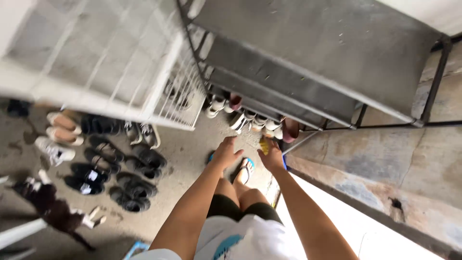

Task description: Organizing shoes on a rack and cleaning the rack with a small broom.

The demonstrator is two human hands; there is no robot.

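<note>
Bare concrete floor [192,149], stained. Dark metal shoe rack [298,62] ahead, shoes on its bottom shelf [250,120]; white wire rack [96,62] left, with pairs of dark sandals [120,173] on the floor below. Left hand [225,153] reaches down, fingers spread, empty. Right hand [272,156], fingers closed on a yellow cloth [264,145], just before the bottom shelf.

Dark metal shoe rack [308,62] ahead and right, shoes on low shelves. White wire rack [96,62] left of it. Rows of dark sandals [120,168] on concrete floor [185,149] below white rack. Left hand [225,153] and right hand [271,155] side by side before dark rack.
</note>
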